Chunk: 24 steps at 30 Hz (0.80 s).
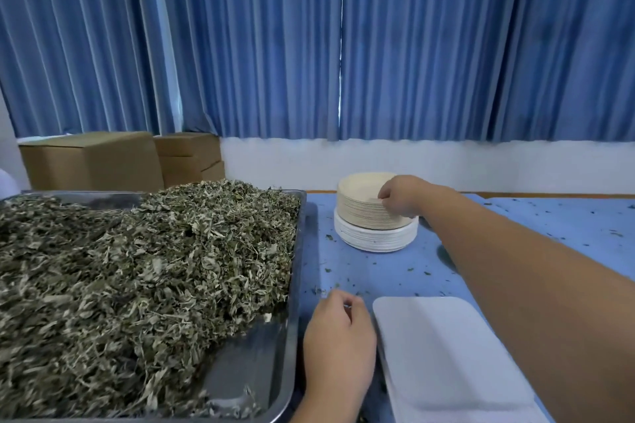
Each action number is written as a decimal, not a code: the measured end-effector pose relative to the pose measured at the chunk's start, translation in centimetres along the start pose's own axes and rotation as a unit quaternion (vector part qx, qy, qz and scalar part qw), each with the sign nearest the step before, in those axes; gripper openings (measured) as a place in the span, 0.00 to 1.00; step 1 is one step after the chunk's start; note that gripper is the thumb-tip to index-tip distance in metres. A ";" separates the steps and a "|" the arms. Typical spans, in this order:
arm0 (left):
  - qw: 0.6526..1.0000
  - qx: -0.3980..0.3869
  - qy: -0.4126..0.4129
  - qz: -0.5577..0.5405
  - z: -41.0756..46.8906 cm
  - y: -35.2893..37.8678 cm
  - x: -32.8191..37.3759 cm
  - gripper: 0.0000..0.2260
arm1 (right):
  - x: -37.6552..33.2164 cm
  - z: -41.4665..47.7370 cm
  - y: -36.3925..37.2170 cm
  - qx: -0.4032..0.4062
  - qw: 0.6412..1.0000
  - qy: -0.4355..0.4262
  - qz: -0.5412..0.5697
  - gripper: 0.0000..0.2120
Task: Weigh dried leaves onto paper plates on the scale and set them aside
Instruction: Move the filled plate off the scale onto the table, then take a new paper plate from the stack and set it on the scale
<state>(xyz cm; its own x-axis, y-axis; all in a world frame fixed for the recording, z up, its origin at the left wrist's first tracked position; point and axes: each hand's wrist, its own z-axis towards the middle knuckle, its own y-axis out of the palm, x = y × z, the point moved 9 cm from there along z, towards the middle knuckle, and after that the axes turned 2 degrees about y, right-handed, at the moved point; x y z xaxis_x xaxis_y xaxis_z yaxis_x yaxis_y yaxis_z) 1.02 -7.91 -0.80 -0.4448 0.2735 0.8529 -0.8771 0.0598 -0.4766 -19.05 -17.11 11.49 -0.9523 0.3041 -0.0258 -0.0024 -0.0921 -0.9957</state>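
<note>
A big pile of dried leaves (137,278) fills a steel tray (295,251) on the left. At the back middle stands a stack of beige paper plates (360,206) on top of a stack of white plates (374,239). My right hand (400,196) reaches across and pinches the rim of the top beige plate. My left hand (338,330) rests on the blue table between the tray and the white scale platform (446,354), fingers loosely curled; whether it holds anything is hidden. The scale platform is bare.
The blue table (378,271) is strewn with small leaf crumbs. Cardboard boxes (92,161) stand behind the tray at the back left. Blue curtains (309,38) hang along the far wall.
</note>
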 end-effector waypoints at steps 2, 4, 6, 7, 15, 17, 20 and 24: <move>1.000 0.004 -0.002 0.003 0.1 0.0 0.0 0.08 | 0.2 0.4 -0.4 0.026 0.999 -0.006 0.021 0.18; 1.000 0.007 -0.005 0.000 0.2 0.0 0.0 0.08 | 0.5 0.6 -0.9 0.057 0.996 -0.004 0.062 0.18; 1.000 0.007 -0.008 0.001 0.2 0.0 -0.1 0.08 | 1.0 1.0 -1.1 0.076 0.993 -0.008 0.092 0.16; 1.000 0.008 -0.009 0.003 0.2 0.1 -0.1 0.08 | 1.1 1.1 -1.3 0.084 0.991 -0.009 0.102 0.15; 1.000 0.012 0.001 0.015 0.4 0.2 -0.1 0.10 | 3.0 -0.3 -3.0 0.146 0.958 0.005 0.248 0.10; 1.000 0.012 0.003 0.018 0.5 0.3 -0.1 0.10 | 3.1 -1.9 -3.1 0.165 0.940 -0.005 0.299 0.09; 1.000 0.012 0.003 0.011 0.5 0.3 -0.1 0.10 | 2.9 -5.8 -2.8 0.179 0.912 -0.039 0.366 0.07; 1.000 0.006 0.007 -0.001 0.4 0.2 -0.1 0.11 | 2.9 -12.0 -1.3 0.184 0.901 -0.082 0.384 0.08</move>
<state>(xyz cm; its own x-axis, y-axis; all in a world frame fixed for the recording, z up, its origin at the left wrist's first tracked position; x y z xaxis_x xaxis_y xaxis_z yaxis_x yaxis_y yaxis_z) 0.81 -8.32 -0.88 -0.4414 0.2867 0.8503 -0.8799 0.0477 -0.4728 -18.15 -4.71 11.62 -0.7481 -0.1252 -0.6517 0.6049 -0.5324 -0.5921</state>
